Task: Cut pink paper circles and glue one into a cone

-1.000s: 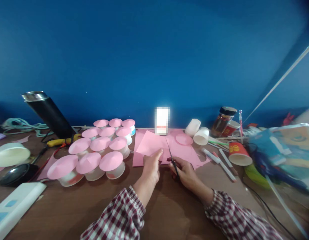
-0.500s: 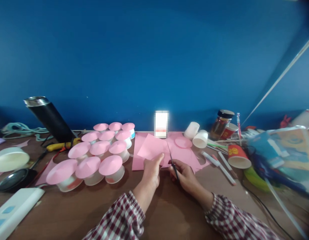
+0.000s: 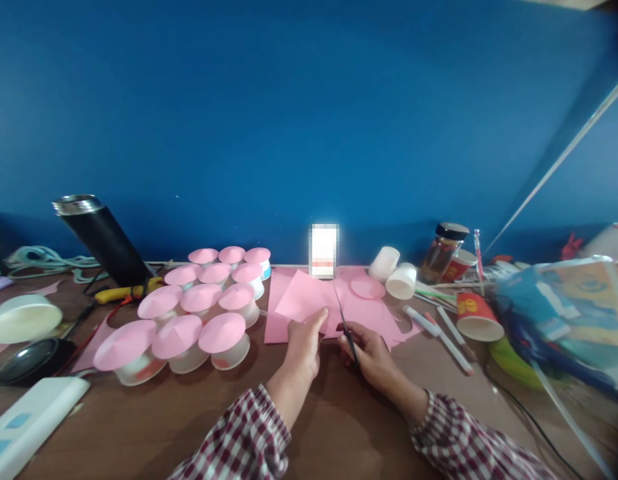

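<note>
My left hand (image 3: 305, 343) grips the near edge of a pink paper sheet (image 3: 306, 297), thumb on top and the other fingers hidden beneath. In my right hand (image 3: 371, 353) is a pair of scissors (image 3: 349, 340) with dark handles, its blades pointing away from me at the right side of that sheet. More pink paper (image 3: 273, 330) lies underneath on the table. A pink paper disc (image 3: 367, 287) rests on it, right of the blades. Left of my hands stand several paper cups topped with pink paper cones (image 3: 222, 332).
Two white cups (image 3: 401, 281) lie tipped behind the markers (image 3: 441, 333). Farther right are a red paper cup (image 3: 479, 317), a lidded jar (image 3: 443, 253) and a plastic bag (image 3: 563, 313). A black flask (image 3: 101, 237) leans at left, with a white power strip (image 3: 33, 423) nearer me.
The view has shifted very slightly. Both hands, the sheet and the scissors stay in nearly the same places.
</note>
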A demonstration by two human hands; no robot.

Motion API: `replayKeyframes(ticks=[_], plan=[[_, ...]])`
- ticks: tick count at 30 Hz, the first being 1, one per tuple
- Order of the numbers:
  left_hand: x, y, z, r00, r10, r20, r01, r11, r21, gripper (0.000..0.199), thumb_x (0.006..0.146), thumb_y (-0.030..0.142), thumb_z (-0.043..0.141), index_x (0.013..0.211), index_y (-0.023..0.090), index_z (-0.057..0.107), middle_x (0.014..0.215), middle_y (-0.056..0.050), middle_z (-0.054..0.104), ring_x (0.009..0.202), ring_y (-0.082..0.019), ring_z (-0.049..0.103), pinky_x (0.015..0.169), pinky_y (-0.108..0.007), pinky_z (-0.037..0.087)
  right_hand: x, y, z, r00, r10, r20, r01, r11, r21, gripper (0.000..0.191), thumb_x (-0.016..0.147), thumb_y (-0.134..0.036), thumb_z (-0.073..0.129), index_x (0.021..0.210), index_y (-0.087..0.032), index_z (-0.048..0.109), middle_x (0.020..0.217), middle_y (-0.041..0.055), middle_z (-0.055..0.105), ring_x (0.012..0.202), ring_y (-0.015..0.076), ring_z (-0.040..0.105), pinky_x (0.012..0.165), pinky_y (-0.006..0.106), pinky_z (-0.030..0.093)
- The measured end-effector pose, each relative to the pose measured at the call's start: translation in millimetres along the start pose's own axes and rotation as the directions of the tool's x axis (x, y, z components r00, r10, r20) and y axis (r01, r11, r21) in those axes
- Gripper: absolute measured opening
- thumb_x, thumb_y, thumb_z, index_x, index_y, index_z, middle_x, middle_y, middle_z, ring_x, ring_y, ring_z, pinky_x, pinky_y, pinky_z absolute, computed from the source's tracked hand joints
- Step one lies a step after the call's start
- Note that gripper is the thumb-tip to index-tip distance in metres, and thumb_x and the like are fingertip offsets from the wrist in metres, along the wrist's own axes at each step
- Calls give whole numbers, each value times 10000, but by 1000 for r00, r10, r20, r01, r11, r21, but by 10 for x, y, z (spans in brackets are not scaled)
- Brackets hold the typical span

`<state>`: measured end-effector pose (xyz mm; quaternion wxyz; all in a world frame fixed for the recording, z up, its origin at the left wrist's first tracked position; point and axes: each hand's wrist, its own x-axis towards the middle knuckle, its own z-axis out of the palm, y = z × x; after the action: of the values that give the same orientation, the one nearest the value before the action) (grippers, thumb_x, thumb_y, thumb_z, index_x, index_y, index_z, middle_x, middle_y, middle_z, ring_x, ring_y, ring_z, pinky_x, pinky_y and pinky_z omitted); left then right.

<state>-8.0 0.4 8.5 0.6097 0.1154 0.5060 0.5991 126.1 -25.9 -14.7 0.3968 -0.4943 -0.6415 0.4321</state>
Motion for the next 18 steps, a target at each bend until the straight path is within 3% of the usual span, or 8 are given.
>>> replayKeyframes(ticks=[18], plan=[[-24,33,9,1000,22,5,-22,1000,7,415,606,178,809,837,164,465,618,28,550,565,-133,583,495,-250,478,12,30,-9,1000,22,-14,-23,1000,-21,411,861,-482,543,1109,-159,602,591,-26,568,493,115,528,473,211,425]])
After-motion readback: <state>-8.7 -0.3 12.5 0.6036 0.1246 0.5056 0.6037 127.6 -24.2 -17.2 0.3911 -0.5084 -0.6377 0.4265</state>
